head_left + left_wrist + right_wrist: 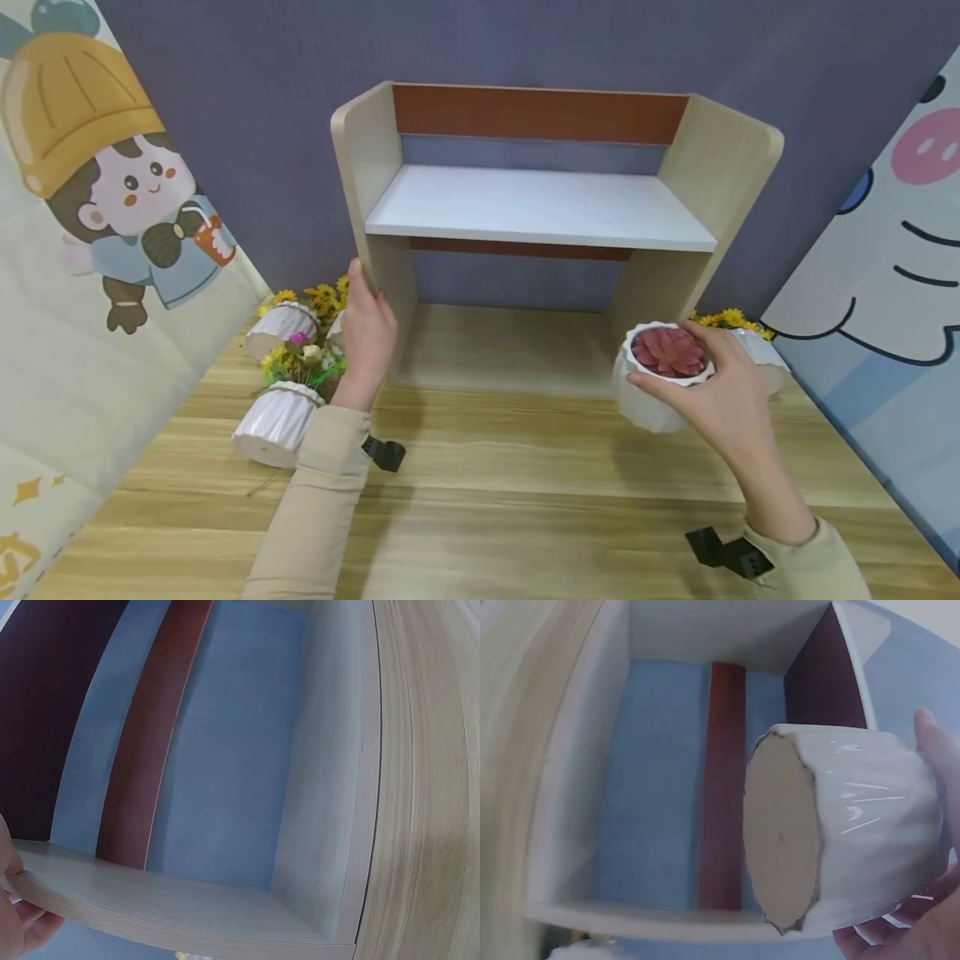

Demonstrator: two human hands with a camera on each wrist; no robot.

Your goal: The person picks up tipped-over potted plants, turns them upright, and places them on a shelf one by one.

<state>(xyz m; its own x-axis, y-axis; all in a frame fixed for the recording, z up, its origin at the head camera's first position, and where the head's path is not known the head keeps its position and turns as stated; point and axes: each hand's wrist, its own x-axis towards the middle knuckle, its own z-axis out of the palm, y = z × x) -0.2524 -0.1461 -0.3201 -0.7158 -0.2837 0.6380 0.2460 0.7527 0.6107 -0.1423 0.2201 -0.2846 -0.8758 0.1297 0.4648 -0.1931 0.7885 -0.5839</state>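
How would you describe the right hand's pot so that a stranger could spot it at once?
Find the shelf unit standing on the wooden table. Near its right side panel, the person's right hand holds a white, ridged pot. Its dark red, rosette-shaped plant sets it apart from the other white pots beside the unit, where yellow flowers show instead.

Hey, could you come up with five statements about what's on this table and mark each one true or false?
1. The right hand holds a white pot. True.
2. The left hand grips the shelf. True.
3. The white pot rests on the table. False: it is held up.
4. The plant in the white pot is blue. False: it is dark red.
5. Yellow flowers show on both sides of the shelf. True.
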